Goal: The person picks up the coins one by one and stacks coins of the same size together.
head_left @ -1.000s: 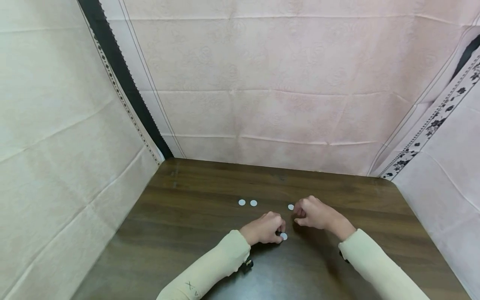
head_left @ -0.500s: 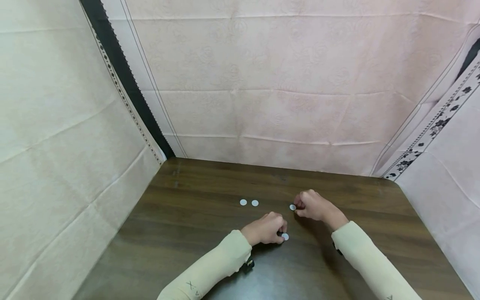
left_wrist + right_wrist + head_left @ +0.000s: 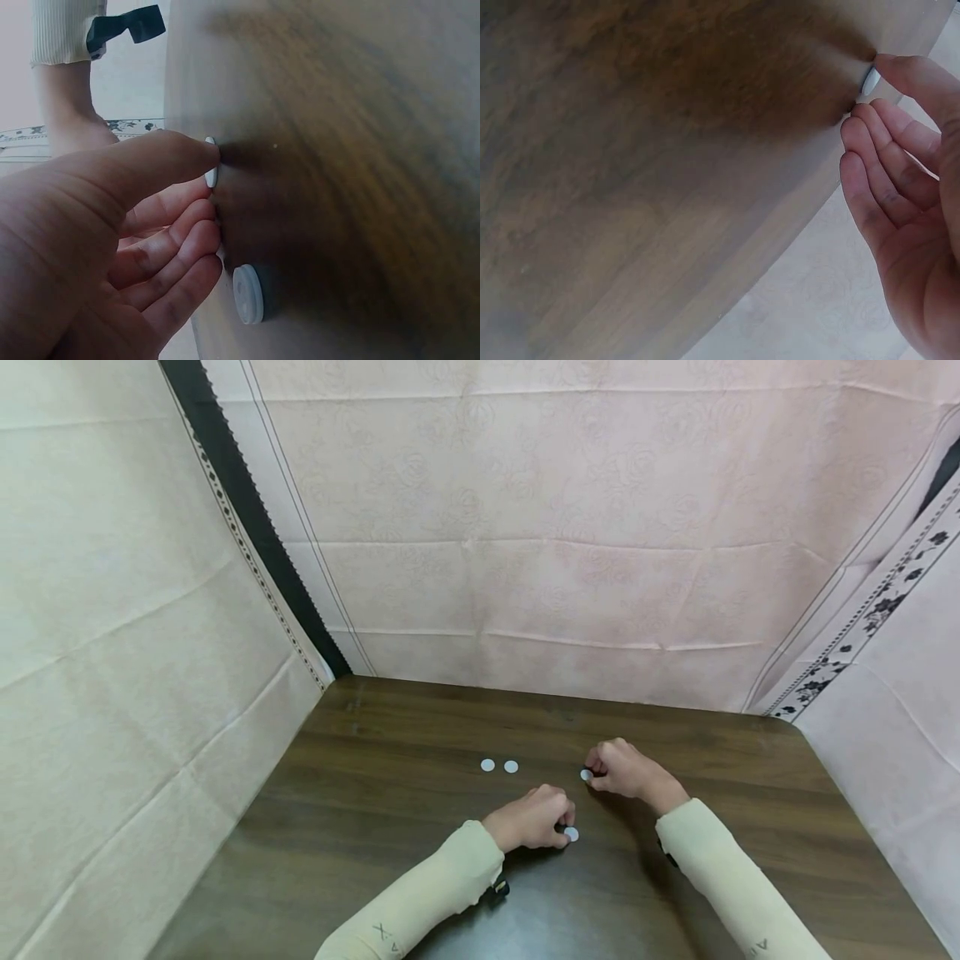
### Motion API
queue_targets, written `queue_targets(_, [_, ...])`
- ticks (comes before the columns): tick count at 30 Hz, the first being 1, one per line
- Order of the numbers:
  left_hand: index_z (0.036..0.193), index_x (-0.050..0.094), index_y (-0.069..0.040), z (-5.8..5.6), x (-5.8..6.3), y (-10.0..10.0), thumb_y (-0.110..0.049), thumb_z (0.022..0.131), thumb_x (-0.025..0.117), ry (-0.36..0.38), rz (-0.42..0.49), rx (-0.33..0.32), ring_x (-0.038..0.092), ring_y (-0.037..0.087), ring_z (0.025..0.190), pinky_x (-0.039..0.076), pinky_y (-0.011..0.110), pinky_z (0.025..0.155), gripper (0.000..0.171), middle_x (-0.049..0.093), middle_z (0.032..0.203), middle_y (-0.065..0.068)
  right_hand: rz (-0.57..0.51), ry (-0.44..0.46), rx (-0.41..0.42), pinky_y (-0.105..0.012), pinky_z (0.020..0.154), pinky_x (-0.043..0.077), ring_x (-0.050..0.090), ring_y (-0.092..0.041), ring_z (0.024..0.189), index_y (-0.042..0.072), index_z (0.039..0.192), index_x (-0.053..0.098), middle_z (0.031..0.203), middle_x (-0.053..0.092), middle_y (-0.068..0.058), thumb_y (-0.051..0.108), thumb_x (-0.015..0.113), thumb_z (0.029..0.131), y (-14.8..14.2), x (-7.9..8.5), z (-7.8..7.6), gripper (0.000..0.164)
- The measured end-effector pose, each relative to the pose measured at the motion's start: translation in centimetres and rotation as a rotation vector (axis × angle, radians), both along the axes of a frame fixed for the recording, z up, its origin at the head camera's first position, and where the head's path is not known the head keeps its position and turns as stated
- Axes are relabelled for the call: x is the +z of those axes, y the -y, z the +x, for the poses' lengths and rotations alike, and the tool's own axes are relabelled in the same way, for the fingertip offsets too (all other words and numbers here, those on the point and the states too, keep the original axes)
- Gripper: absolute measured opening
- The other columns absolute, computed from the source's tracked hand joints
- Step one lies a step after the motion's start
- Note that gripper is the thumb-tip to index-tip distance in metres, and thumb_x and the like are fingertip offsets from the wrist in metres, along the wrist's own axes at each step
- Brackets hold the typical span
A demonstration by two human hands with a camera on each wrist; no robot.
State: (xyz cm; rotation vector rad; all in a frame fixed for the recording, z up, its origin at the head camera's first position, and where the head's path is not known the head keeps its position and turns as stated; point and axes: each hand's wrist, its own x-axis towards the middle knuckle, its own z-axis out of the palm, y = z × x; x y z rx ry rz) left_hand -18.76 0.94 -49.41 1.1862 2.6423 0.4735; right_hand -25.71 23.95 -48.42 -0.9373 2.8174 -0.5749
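In the head view my left hand (image 3: 531, 817) rests low over the brown table, its thumb and forefinger pinching a small white round cap (image 3: 572, 834). The left wrist view shows that cap (image 3: 211, 163) on edge-on view between thumb and finger, at the tabletop. Farther back and to the right, my right hand (image 3: 628, 770) pinches a second white cap (image 3: 586, 775); its thin rim (image 3: 870, 81) shows between thumb and forefinger in the right wrist view. Two more white caps, one left (image 3: 487, 765) and one right (image 3: 511, 767), lie side by side beyond my left hand.
The wood-grain table (image 3: 375, 810) ends at a back edge against a pale hanging cloth (image 3: 525, 593). More cloth hangs at the left (image 3: 112, 652) and right (image 3: 900, 760). In the left wrist view, a loose cap (image 3: 247, 294) with a raised rim lies near the fingers.
My right hand has shifted slightly left and away from me, and its thumb and forefinger have come around the cap there. The left hand stays on its cap.
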Motion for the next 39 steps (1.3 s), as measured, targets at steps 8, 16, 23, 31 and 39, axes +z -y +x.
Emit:
queue_targets(8, [0.096,0.077,-0.014,0.1,0.2,0.0,-0.022,0.092,0.083,-0.014,-0.012,-0.001,0.054,0.002,0.081,0.047,0.013,0.073,0.01,0.067,0.092,-0.007,0.027,-0.003,0.069,-0.024,0.066,0.054,0.06,-0.004,0.072,0.004,0.09,0.077,0.082,0.072,0.0,0.006,0.08,0.091,0.3,0.3,-0.6,0.003])
queue_targets(16, [0.096,0.077,-0.015,0.1,0.1,0.0,-0.022,0.091,0.083,-0.037,-0.017,0.0,0.054,0.002,0.082,0.046,0.012,0.073,0.011,0.066,0.092,-0.007,0.071,0.009,0.124,-0.02,0.056,0.043,0.047,0.0,0.058,0.009,0.073,0.074,0.064,0.061,0.009,0.005,0.077,0.093,0.9,1.0,-1.2,0.021])
queue_targets(23, [0.097,0.077,-0.013,0.1,0.1,0.0,-0.02,0.092,0.083,0.001,-0.015,0.006,0.053,0.003,0.081,0.047,0.014,0.073,0.011,0.066,0.093,-0.005,0.102,0.054,0.099,-0.02,0.055,0.042,0.046,-0.001,0.055,0.01,0.072,0.076,0.062,0.061,0.01,0.004,0.077,0.091,1.5,1.6,-1.2,0.02])
queue_targets(31, [0.098,0.077,-0.013,0.0,0.2,-0.1,-0.022,0.092,0.083,-0.021,-0.032,-0.003,0.055,0.003,0.083,0.047,0.013,0.073,0.012,0.067,0.095,-0.005,0.125,0.099,0.028,-0.022,0.058,0.049,0.056,-0.004,0.059,0.012,0.076,0.077,0.068,0.068,0.007,0.005,0.08,0.086,1.7,1.7,-1.4,0.013])
queue_targets(39, [0.097,0.077,-0.015,0.0,0.1,-0.1,-0.022,0.091,0.083,-0.065,-0.039,-0.01,0.056,0.002,0.082,0.046,0.012,0.073,0.011,0.067,0.093,-0.006,0.21,0.121,-0.038,-0.026,0.055,0.041,0.047,-0.009,0.057,0.014,0.069,0.067,0.067,0.059,0.003,0.011,0.08,0.084,2.4,1.3,-1.3,0.02])
